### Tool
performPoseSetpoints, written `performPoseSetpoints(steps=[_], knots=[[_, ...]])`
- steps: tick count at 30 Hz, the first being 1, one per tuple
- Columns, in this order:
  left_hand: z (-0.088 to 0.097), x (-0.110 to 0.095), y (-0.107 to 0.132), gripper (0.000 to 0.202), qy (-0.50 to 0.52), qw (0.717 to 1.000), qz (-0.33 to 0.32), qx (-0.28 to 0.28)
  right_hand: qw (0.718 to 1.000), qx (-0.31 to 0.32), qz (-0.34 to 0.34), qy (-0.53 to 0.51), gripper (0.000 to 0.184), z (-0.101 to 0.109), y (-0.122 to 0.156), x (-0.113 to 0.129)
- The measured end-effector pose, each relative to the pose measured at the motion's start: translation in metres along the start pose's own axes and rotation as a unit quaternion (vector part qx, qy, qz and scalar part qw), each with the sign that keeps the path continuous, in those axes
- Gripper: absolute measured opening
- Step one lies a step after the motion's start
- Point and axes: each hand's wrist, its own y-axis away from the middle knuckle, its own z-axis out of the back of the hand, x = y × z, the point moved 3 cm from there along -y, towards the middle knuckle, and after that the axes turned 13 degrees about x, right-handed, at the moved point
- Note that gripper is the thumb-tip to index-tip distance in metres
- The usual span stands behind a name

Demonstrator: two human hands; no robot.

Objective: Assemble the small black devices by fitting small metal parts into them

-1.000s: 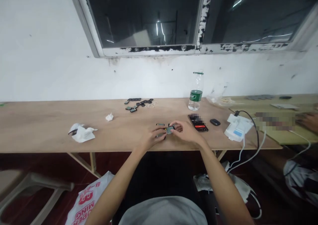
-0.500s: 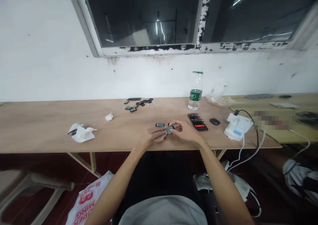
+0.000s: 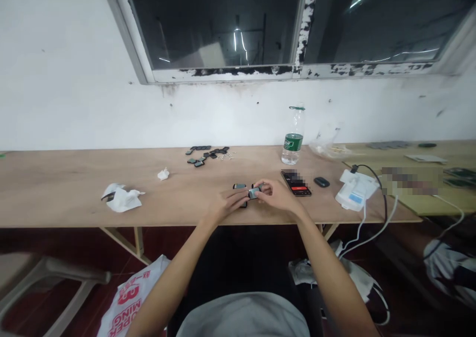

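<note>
Both my hands meet low at the middle of the wooden table (image 3: 74, 188). My right hand (image 3: 278, 197) pinches a small dark rectangular module with a teal face (image 3: 254, 193). The fingertips of my left hand (image 3: 226, 204) press on that module's left end. Just beyond them, a second dark module (image 3: 240, 186) lies partly hidden under my left fingers. Farther back, near the wall, lies a scattered group of several similar dark pieces (image 3: 206, 154) with tiny pale bits (image 3: 225, 156) beside them.
To the right stand a phone (image 3: 295, 183), a small black oval case (image 3: 322, 181), a water bottle (image 3: 293, 136) and a white charger (image 3: 353, 195) with cables hanging over the edge. Crumpled tissue (image 3: 122, 199) lies left. Another table (image 3: 409, 203) adjoins at right.
A co-worker's hand at the right edge has left the view. My hands remain together on the module, shifting only slightly, and the view tilts a little.
</note>
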Motion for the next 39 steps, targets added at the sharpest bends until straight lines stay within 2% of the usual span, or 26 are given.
performPoseSetpoints(steps=[2,5,10,13,15,19,23,30,34,37,39], knots=[[0.002,0.004,0.002,0.022,-0.002,1.000,0.013,-0.009,1.000,-0.003,-0.010,0.003,0.025,0.001,-0.001,-0.003],[0.007,0.019,0.008,0.023,0.015,0.997,0.075,0.003,0.999,-0.011,-0.040,0.022,0.021,0.004,-0.002,-0.012],[0.020,0.056,0.024,0.027,0.026,0.975,0.211,0.058,0.992,-0.027,-0.110,0.056,0.014,0.012,-0.004,-0.039],[0.026,0.076,0.033,0.027,0.030,0.957,0.275,0.087,0.990,-0.012,-0.141,0.019,0.016,0.015,-0.003,-0.049],[0.027,0.084,0.037,0.027,0.030,0.947,0.295,0.124,0.988,0.014,-0.155,-0.005,0.015,0.015,-0.002,-0.050],[0.022,0.090,0.041,0.027,0.031,0.937,0.297,0.179,0.985,0.041,-0.166,0.031,0.016,0.013,-0.001,-0.047],[0.016,0.093,0.044,0.026,0.050,0.939,0.285,0.185,0.981,0.037,-0.167,0.091,0.017,0.012,-0.002,-0.049],[0.008,0.096,0.046,0.025,0.056,0.930,0.300,0.207,0.978,0.039,-0.188,0.077,0.019,0.005,-0.002,-0.053],[0.007,0.093,0.045,0.023,0.057,0.933,0.297,0.197,0.968,-0.007,-0.193,0.160,0.018,0.004,0.002,-0.038],[0.005,0.091,0.045,0.024,0.056,0.934,0.294,0.197,0.954,-0.054,-0.155,0.249,0.014,0.000,0.001,-0.020],[0.003,0.091,0.046,0.027,0.056,0.932,0.299,0.198,0.959,-0.042,-0.113,0.256,0.009,-0.008,-0.002,-0.011]])
